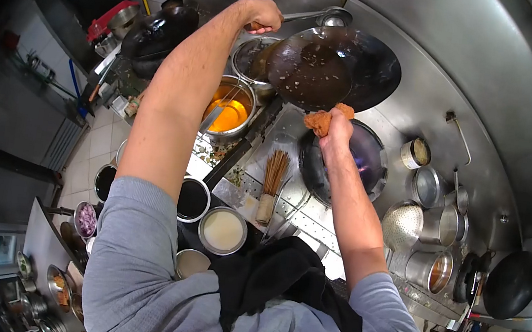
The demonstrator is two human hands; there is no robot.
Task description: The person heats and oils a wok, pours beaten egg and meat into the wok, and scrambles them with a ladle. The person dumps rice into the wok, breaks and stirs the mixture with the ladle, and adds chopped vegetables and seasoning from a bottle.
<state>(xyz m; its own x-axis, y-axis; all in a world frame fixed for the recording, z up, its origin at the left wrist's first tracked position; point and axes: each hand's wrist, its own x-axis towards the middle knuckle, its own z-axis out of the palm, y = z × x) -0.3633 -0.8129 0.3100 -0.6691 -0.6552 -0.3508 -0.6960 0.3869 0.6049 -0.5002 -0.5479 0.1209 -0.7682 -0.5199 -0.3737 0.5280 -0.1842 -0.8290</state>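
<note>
My left hand [264, 16] is closed around the handle of a metal ladle [307, 16], whose bowl is out beyond the far rim of the wok. My right hand [336, 131] grips the near edge of a dark wok [374, 66] through a folded orange-brown cloth [318, 123]. The wok is tilted and raised above a round burner [309, 168]. Small pale bits and a wet sheen show on its inner surface. Left of the wok stands a pot of orange liquid [229, 116] with a wire strainer across it. Another metal pot [247, 57] sits behind that.
A bamboo brush [272, 183] lies on the perforated counter. Containers of dark liquid [193, 198] and whitish liquid [223, 230] stand near my body. To the right are a tin can [415, 153], a perforated skimmer [402, 224], metal pots and a hanging black pan [512, 284].
</note>
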